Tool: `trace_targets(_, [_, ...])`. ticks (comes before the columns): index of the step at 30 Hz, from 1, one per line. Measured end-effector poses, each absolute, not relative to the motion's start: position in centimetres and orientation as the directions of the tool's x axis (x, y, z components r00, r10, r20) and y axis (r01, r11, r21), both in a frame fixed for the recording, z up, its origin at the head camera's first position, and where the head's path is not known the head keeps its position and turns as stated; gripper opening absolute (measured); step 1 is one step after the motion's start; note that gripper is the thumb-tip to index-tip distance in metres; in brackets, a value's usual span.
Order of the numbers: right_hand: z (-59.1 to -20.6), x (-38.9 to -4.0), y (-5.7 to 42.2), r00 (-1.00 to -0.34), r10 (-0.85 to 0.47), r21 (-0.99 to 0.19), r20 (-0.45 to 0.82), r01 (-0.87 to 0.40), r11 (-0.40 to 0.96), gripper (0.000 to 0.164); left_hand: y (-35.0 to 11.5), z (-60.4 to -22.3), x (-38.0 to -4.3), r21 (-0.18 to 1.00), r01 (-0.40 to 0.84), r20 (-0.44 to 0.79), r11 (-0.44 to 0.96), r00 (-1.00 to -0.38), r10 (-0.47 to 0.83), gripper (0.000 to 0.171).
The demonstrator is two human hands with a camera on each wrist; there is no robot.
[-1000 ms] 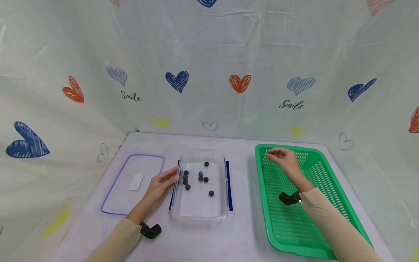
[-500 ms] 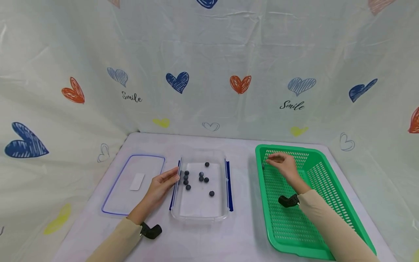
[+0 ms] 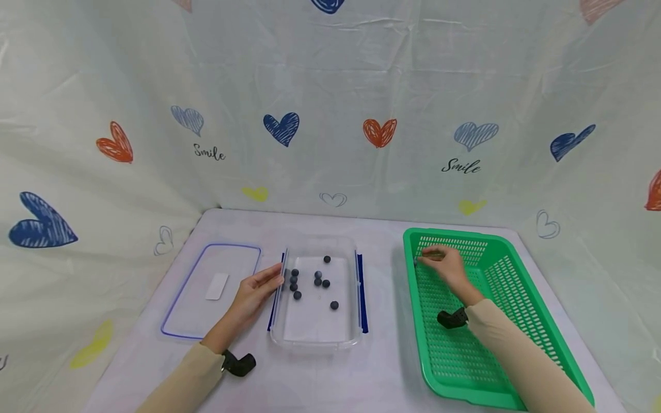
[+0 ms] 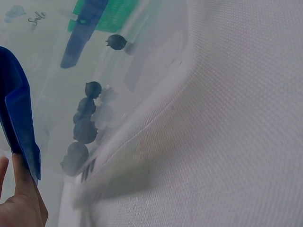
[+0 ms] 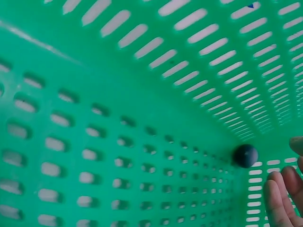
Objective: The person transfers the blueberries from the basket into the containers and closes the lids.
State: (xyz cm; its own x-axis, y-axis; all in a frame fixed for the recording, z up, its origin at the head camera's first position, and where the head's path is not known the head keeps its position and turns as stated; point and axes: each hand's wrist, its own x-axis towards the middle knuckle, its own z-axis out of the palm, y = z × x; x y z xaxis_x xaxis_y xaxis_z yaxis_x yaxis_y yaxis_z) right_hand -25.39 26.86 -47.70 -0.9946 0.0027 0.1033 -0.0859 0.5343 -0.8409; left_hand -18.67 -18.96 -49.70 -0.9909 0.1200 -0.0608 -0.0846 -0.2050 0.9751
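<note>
My left hand [image 3: 256,292] rests against the left side of a clear plastic container [image 3: 316,346], its extended fingers touching beside a hinged blue latch [image 4: 21,109]. Several blueberries [image 3: 334,305] lie on the container's floor, some bunched along the left wall. Inside a green slotted basket [image 3: 423,350], my right hand [image 3: 448,268] reaches into the far left corner. One blueberry [image 5: 245,156] sits in that corner, just off the fingertips [image 5: 274,189]. Thumb and fingers are apart, with nothing between them in the right wrist view.
A clear lid with a blue rim [image 3: 178,292] lies flat left of the container, a white rectangle showing on it. Another blue latch [image 3: 362,295] hangs folded out on the container's right side. Behind the table [image 3: 387,355] stands a curtain [image 3: 330,166] printed with hearts.
My right hand has lowered slightly into the basket's far left corner, toward the blueberry there. My left hand and the container have stayed in place.
</note>
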Motion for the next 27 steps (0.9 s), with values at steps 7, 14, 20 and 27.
trace_targets(7, [-49.0, -25.5, 26.7, -0.993, -0.026, -0.813, 0.116, -0.110, 0.572, 0.028, -18.8, -50.0, -18.6, 0.974, -0.080, -0.058, -0.213, -0.992, 0.109, 0.053])
trace_targets(14, [-49.7, -25.4, 26.2, -0.989, -0.048, -0.818, 0.140, -0.143, 0.557, 0.025, -18.8, -50.1, -18.6, 0.976, -0.075, -0.052, -0.203, -0.992, 0.115, 0.053])
trace_targets(20, [-50.2, -25.5, 26.0, -0.987, -0.041, -0.793, 0.153, -0.148, 0.591, 0.022, -18.9, -50.1, -18.6, 0.975, -0.077, -0.053, -0.207, -0.991, 0.121, 0.053])
trace_targets(27, [-50.5, -25.6, 25.7, -0.984, -0.039, -0.779, 0.172, -0.160, 0.607, 0.021, -18.9, -50.0, -18.6, 0.977, -0.074, -0.051, -0.202, -0.992, 0.114, 0.053])
